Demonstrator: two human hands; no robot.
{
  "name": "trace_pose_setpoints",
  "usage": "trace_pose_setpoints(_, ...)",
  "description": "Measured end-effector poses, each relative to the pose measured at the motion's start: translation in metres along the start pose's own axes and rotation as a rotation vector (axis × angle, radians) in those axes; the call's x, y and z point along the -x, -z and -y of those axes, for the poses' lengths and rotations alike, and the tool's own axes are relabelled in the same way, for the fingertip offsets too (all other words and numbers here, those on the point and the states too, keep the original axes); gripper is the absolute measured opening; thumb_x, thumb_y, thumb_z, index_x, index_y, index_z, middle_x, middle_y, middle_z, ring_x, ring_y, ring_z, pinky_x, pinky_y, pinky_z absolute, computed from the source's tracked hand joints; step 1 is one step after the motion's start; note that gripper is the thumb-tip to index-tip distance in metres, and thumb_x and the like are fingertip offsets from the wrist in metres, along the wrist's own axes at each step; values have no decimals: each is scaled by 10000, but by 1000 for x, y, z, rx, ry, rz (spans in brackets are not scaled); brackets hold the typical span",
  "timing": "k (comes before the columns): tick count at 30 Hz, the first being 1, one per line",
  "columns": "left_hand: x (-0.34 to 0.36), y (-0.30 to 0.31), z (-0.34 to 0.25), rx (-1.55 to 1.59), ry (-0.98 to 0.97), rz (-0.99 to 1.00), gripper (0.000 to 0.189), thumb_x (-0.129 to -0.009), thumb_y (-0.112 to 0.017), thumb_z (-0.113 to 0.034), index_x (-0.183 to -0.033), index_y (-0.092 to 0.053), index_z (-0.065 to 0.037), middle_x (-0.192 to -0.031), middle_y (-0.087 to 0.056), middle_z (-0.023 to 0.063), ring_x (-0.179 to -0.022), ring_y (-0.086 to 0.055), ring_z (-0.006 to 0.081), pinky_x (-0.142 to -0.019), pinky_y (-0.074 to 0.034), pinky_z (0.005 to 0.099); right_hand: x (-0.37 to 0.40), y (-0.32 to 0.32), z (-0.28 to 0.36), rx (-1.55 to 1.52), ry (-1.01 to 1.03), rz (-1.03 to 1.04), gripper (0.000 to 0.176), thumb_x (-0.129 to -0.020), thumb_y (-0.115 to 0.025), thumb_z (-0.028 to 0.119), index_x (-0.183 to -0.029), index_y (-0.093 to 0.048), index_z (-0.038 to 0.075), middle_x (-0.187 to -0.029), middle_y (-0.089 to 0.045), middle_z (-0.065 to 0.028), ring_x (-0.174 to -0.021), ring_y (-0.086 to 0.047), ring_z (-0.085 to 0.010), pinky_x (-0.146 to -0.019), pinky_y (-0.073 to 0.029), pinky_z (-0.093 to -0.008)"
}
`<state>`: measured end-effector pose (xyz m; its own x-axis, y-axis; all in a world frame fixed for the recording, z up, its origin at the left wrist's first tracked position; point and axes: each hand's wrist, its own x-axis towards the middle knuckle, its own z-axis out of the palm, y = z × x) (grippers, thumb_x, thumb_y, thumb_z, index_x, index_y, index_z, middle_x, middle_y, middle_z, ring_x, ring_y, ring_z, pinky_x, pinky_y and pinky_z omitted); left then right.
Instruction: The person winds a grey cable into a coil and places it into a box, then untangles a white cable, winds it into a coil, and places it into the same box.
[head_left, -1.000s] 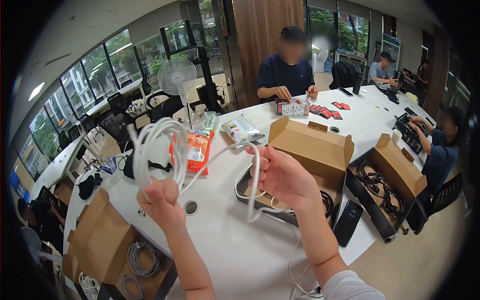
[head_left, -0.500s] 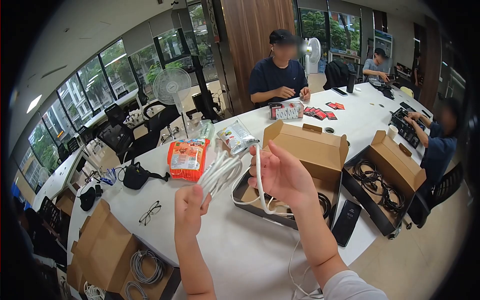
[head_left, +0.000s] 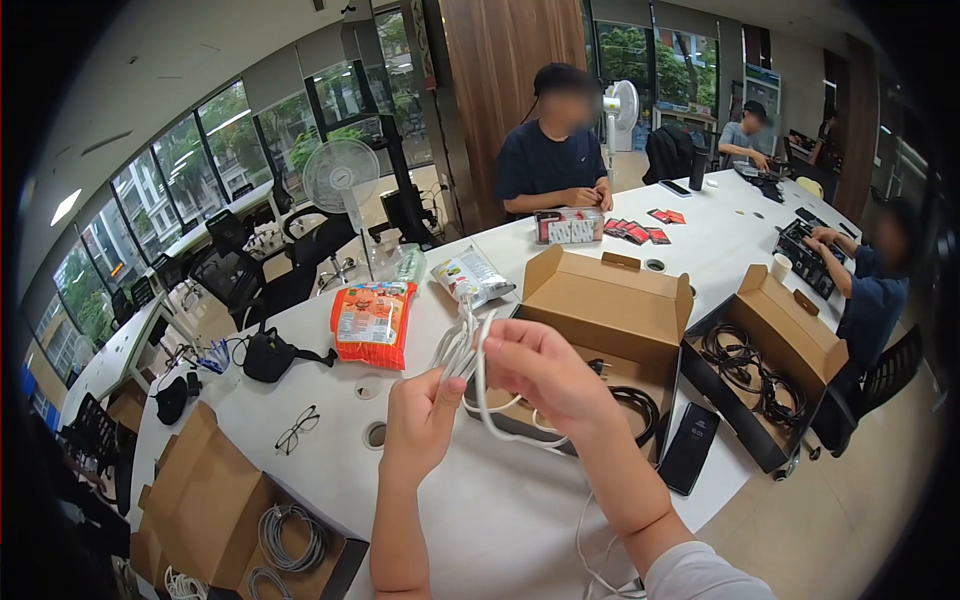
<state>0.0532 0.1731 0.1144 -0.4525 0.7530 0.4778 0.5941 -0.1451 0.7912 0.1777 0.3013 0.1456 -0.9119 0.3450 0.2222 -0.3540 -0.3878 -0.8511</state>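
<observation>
A looped bundle of white cable (head_left: 457, 345) is gripped in my left hand (head_left: 420, 418), thumb pressed over the loops. My right hand (head_left: 545, 375) is closed on a strand of the same cable, right beside the bundle. One length hangs in a curve below my right hand, and more white cable trails down to the table near my right forearm. Behind the hands lies an open cardboard box (head_left: 608, 300) with black and white cables in it. A silver snack packet (head_left: 472, 276) and a red snack bag (head_left: 372, 325) lie just beyond the bundle.
An open box of black cables (head_left: 790, 325) and a phone (head_left: 690, 448) are at right. Glasses (head_left: 297, 430) and a box of grey cables (head_left: 215, 500) are at left. Across the white table (head_left: 450, 520), a person (head_left: 555, 150) sits; others work at the right.
My hands have come together. My right hand has moved left and down, closing on the cable beside the bundle; my left hand has moved slightly right.
</observation>
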Motion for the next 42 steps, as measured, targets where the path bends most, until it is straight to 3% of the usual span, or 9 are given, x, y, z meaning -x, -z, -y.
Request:
trace_pose_setpoints(3,-1,-7,3,65,12,-30,655,-955,-379,-579,-655,-449,-1,-532,-387,1,-519,-354,80,-460,-269,287,2,0,-4,176,84,-1,133,-922,-560,162,-820,-541,79,-646,-410,86,-570,-336,-4,-475,-235,-174)
trace_pose_setpoints(8,0,-14,-2,153,107,-46,751,-940,-222,-661,-684,-493,-9,-563,-409,-18,-521,-360,71,-468,-268,262,8,-4,-9,637,190,-41,86,-872,-528,109,-832,-533,34,-592,-437,29,-517,-387,-56,-469,-314,-244)
trace_pose_setpoints(13,-4,-22,18,311,192,-191,679,-929,-289,-666,-779,-521,-46,-637,-450,-28,-601,-411,59,-539,-341,247,7,-18,-35,1292,529,-75,167,-795,-577,144,-801,-493,0,-574,-519,-140,-538,-539,-327,-546,-431,-395)
trace_pose_setpoints(16,-6,-15,27,631,380,-40,543,-932,-408,-611,-966,-543,-87,-781,-540,-13,-773,-541,66,-674,-447,240,6,-22,-39,1438,550,-79,172,-799,-594,149,-795,-486,15,-637,-540,-120,-611,-563,-313,-605,-437,-403)
trace_pose_setpoints(20,-14,-21,9,671,384,-72,402,-948,-473,-425,-736,-514,-86,-696,-498,-36,-632,-464,31,-522,-355,223,9,-19,-40,1637,583,-45,178,-816,-617,163,-851,-512,24,-772,-577,-85,-722,-577,-260,-658,-429,-364)
trace_pose_setpoints(25,-18,-22,13,945,470,-331,362,-932,-484,-393,-697,-445,-120,-599,-408,-50,-534,-380,46,-481,-306,237,4,-22,-43,1687,715,45,174,-814,-634,155,-901,-538,38,-835,-573,-59,-752,-574,-218,-683,-413,-340)
trace_pose_setpoints(28,-17,3,21,1089,334,-155,381,-949,-457,-415,-698,-379,-139,-520,-291,-55,-468,-258,66,-462,-239,250,8,-30,-39,1608,753,84,187,-787,-656,134,-924,-561,49,-843,-564,-49,-771,-571,-212,-702,-415,-333)
trace_pose_setpoints(35,-16,20,6,1140,-29,-402,384,-994,-387,-439,-759,-336,-141,-511,-241,-42,-464,-181,88,-492,-194,257,11,-36,-29,1357,1033,8,254,-708,-699,34,-954,-639,57,-869,-584,-47,-892,-542,-221,-783,-443,-340)
trace_pose_setpoints(42,-12,34,-9,1142,-151,-605,382,-995,-395,-444,-765,-316,-149,-536,-286,-28,-486,-200,86,-520,-208,253,12,-36,-20,1253,913,-19,222,-743,-696,25,-962,-654,29,-745,-616,-71,-658,-591,-209,-638,-479,-299)
